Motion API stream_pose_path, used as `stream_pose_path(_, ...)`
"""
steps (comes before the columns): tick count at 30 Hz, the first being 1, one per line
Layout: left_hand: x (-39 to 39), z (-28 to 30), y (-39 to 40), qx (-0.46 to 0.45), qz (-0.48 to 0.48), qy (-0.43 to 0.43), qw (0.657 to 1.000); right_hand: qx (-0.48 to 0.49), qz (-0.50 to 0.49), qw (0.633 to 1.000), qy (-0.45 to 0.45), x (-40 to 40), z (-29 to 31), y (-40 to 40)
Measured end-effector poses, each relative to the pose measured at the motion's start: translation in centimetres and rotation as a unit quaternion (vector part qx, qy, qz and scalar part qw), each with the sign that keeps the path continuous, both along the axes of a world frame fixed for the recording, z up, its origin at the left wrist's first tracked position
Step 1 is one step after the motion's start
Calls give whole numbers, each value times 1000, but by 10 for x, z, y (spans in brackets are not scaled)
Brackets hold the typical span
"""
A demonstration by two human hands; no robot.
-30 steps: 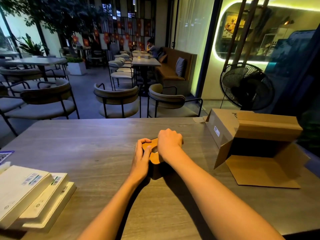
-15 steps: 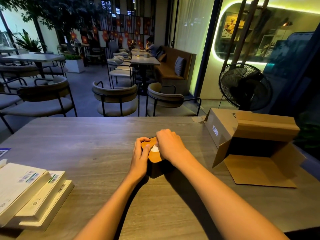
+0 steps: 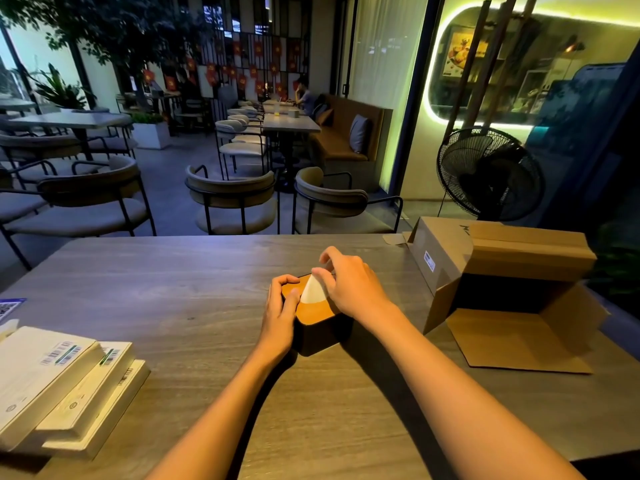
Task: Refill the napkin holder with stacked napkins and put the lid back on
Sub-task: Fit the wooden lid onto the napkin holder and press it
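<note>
Pulled up since a moment earlier, a white paper napkin [image 3: 313, 289] now stands through the orange wooden lid [image 3: 313, 311] of the dark square napkin holder [image 3: 320, 336], pinched by the right hand [image 3: 349, 285]. The holder's left side is gripped by the left hand [image 3: 280, 308], fingers curled. Both sit mid-table [image 3: 173, 289], towards the far edge, left of an open cardboard box [image 3: 502, 292].

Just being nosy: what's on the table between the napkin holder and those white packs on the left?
Nothing; the head view shows only bare wooden table between the napkin holder and the white packs.
</note>
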State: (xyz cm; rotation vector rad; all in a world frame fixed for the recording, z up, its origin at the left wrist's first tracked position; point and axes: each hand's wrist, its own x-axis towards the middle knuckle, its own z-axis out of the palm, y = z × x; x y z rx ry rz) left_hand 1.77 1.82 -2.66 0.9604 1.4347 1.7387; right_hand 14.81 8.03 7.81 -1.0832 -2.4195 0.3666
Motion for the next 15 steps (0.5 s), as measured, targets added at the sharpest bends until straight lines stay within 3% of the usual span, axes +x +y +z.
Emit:
stream_pose_path(6,-2,19,-9,9,-37,2,999,-69,-21,988,136,20,-11,5)
stream_pose_path(10,-42,25,1,-37,112,117,986,-139,-1,979,146,31,-21,5)
stream_pose_path(12,-51,25,-2,-34,149,79,985,-157,26,980,121,31,-29,5)
stream_pose_path(15,-48,23,-16,1,112,-22,993,-153,43,983,94,25,-37,4)
